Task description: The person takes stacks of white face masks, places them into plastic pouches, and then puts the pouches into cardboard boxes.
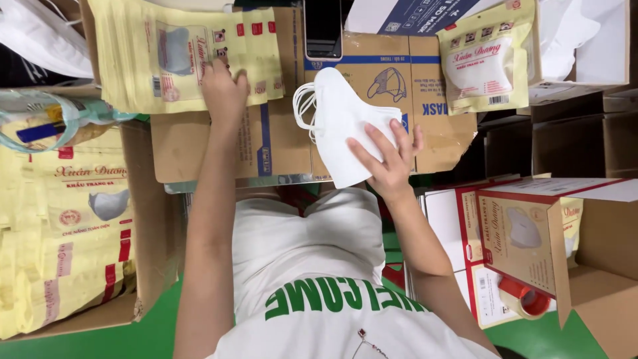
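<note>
Open cardboard box (80, 292) at frame left holds a thick stack of yellow pouches (63, 219), each with a clear window showing a white mask inside. Second box (598, 266) at frame right, red and white outside, flap open, one filled pouch visible inside it; a red tape roll (528, 297) sits against its lower edge. Another filled yellow pouch (484, 60) leans at top right near a white carton (585, 40).

Flattened brown cardboard sheet (372, 93) serves as the work surface across the middle. A phone (323, 30) lies at its top edge.

The hand at frame left (224, 90) lies flat with fingers spread on a pile of empty yellow pouches (183, 53) at top left, pressing down on the top one, not pinching it.

The hand at frame right (389, 159) is closed on a small stack of white masks (342, 123), thumb under, fingers over the lower corner. Masks are folded flat, plain white, pointed at the bottom, ear loops hanging off the left edge. They hover over the cardboard sheet, centre frame, between the two arms.
</note>
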